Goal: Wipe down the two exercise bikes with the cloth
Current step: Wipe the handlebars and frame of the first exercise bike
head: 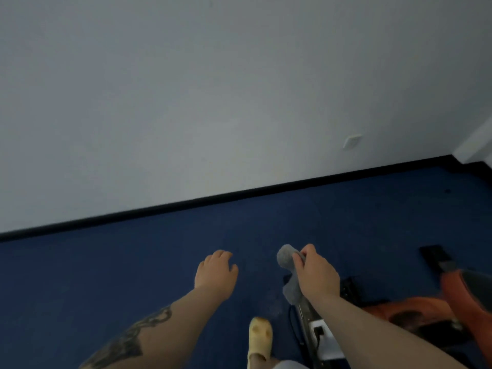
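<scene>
Right grip [316, 272] holds one cloth [288, 272]; one bike [452, 299] visible.

Your head view is dim and flat, with a cool grey-blue cast. The wall [186, 89] grades from darker at the top to paler near the skirting [239, 194]; no light source shows. A brighter strip sits at the right edge [479, 139]. No hard shadows or glare appear on the blue carpet [106, 262]. The whole frame is soft with slight motion blur; your right hand [316, 272] and the grey cloth [288, 272] lack crisp edges. Wide-angle distortion tilts and bows the skirting line.
</scene>
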`<state>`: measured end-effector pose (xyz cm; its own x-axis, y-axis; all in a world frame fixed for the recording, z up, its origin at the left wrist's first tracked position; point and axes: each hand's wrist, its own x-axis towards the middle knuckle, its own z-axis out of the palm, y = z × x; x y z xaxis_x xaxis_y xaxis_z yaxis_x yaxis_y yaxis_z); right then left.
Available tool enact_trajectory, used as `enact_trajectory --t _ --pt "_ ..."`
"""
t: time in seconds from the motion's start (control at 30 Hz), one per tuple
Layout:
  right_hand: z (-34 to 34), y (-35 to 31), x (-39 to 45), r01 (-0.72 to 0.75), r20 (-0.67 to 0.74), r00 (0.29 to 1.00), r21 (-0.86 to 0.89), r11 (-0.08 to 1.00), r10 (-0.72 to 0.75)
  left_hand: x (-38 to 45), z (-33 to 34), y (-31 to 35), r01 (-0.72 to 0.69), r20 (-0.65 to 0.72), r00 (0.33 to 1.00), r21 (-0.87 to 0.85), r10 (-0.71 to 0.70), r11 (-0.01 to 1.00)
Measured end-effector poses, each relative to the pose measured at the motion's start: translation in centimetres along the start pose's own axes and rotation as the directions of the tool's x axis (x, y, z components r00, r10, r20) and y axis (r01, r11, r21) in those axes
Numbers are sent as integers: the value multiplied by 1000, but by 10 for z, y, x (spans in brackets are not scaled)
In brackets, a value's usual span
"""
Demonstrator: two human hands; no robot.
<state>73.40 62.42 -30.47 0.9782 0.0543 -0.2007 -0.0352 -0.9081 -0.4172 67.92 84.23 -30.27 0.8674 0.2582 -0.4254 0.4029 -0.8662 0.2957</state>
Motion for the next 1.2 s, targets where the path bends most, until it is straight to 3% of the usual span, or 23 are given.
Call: enact_trajectory --t 0.23,0.43,0.63,0.87,1.2 --pt "-31 -31 113 -179 -63 981 41 983 182 127 -67 36 -165 43 986 35 163 986" --pt "-55 -44 198 -360 -192 904 141 922 382 248 -117 84 -377 141 923 130 359 917" --pt "-98 -32 254 -559 -331 697 306 771 636 352 -155 185 -660 246 750 212 614 721" --pt "-149 12 270 -715 -383 412 427 554 827 385 -145 326 -856 390 506 121 769 502" --pt "-207 120 301 -713 -367 141 606 351 920 386 -90 524 -978 443 201 40 874 204"
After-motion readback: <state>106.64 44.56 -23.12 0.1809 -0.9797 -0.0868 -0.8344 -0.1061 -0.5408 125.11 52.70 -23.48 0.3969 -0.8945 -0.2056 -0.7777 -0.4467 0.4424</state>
